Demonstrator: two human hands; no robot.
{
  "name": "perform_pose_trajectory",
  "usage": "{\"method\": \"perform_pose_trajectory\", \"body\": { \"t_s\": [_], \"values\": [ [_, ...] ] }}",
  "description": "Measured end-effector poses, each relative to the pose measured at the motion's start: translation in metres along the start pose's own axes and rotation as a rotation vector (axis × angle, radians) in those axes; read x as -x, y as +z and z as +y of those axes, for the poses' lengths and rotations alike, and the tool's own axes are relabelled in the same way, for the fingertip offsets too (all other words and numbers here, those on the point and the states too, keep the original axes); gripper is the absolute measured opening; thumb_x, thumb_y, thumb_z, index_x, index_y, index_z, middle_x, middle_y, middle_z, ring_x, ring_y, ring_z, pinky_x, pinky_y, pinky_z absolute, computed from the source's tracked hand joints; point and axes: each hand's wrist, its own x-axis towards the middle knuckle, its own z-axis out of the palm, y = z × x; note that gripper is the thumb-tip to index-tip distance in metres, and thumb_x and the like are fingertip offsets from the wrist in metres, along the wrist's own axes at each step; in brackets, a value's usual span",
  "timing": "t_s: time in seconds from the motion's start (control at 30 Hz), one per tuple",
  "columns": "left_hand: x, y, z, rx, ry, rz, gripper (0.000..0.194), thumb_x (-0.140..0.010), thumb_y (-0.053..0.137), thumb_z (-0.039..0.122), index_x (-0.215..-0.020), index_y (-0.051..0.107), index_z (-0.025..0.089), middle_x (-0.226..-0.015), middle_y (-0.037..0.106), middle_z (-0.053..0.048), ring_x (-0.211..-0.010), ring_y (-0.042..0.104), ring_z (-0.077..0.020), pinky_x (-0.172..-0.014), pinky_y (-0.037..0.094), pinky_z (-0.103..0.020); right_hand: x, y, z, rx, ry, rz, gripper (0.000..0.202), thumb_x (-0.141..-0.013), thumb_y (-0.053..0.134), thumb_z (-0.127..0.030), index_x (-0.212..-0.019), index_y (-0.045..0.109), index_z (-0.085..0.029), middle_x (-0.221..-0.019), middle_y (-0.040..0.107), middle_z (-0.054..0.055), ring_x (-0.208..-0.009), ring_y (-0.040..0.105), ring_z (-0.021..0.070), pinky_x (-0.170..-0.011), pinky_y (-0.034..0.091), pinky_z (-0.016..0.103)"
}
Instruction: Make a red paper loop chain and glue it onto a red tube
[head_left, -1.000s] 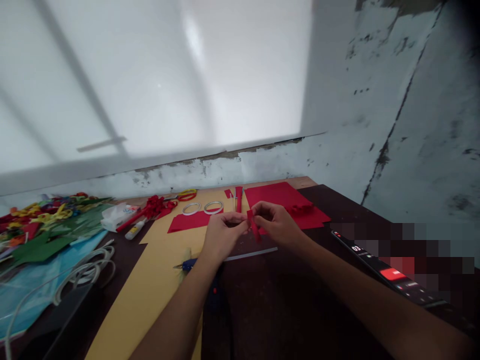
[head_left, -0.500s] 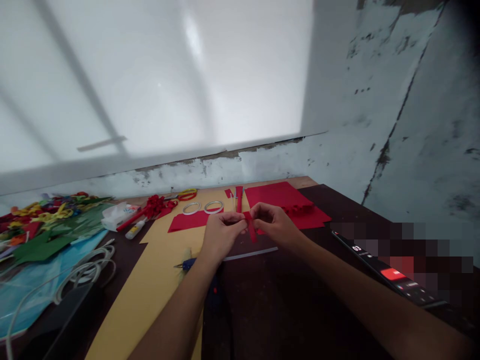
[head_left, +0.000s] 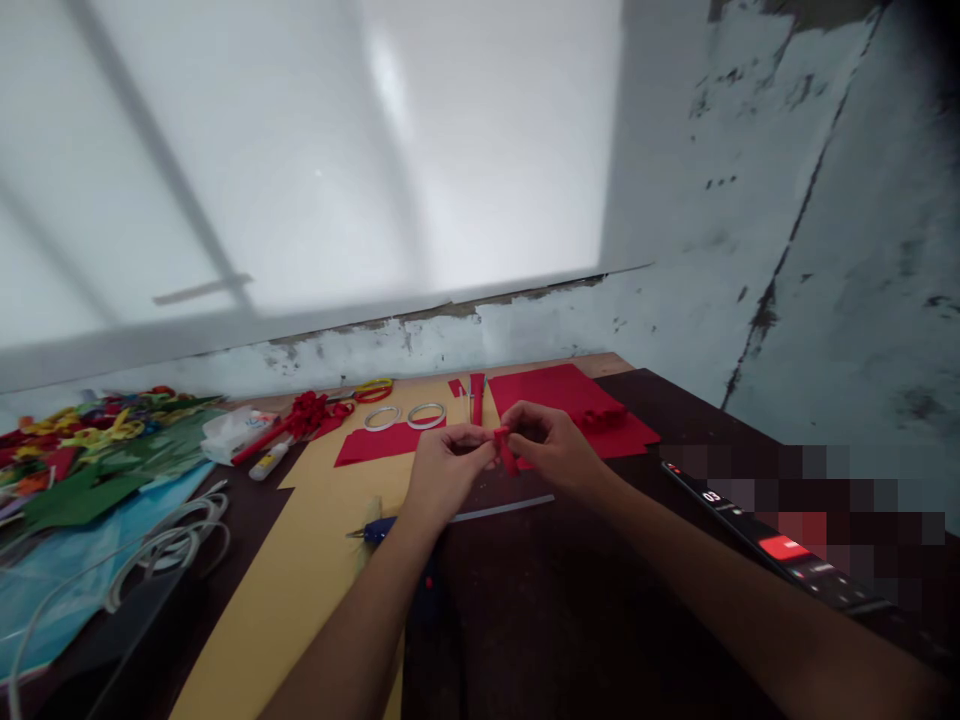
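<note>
Fingertips of my left hand [head_left: 448, 468] and my right hand [head_left: 553, 448] meet at a small red strip [head_left: 508, 460]. Both hands are closed in a pinch on it, above the dark table. Its upper end looks folded between the fingers, and the lower end hangs down. A blue glue gun [head_left: 378, 529] lies beside my left wrist, partly hidden by the forearm. Below the hands rests a thin pale stick [head_left: 510, 507]. Beyond them are red sheets [head_left: 551, 388], with a curled red piece [head_left: 604, 416] on top.
Two tape rolls [head_left: 427, 406] lie on a red piece at the back, near yellow-and-red scissors [head_left: 373, 390]. Left are a red ribbon-like bunch [head_left: 309, 414], a small glue bottle [head_left: 268, 462], a coiled white cable [head_left: 161, 548] and colourful scraps. A phone [head_left: 784, 546] lies right.
The red strip's upper end, flatter and taller before, now appears folded down between my fingertips. My hands have barely shifted.
</note>
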Motion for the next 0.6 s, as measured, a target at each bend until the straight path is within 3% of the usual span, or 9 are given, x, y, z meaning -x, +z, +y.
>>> {"method": "perform_pose_trajectory", "body": {
  "t_s": [0.6],
  "values": [
    [-0.0009, -0.0035, 0.0014, -0.054, 0.012, -0.013, 0.004, -0.068, 0.069, 0.019, -0.067, 0.072, 0.016, -0.060, 0.068, -0.001, -0.057, 0.059, -0.0125, -0.060, 0.044, -0.024, -0.0005, -0.0019, 0.0027, 0.063, 0.020, 0.000, 0.009, -0.069, 0.060, -0.018, -0.076, 0.054, -0.020, -0.066, 0.055, -0.006, -0.059, 0.057, 0.0112, -0.058, 0.043, 0.025]
  ]
}}
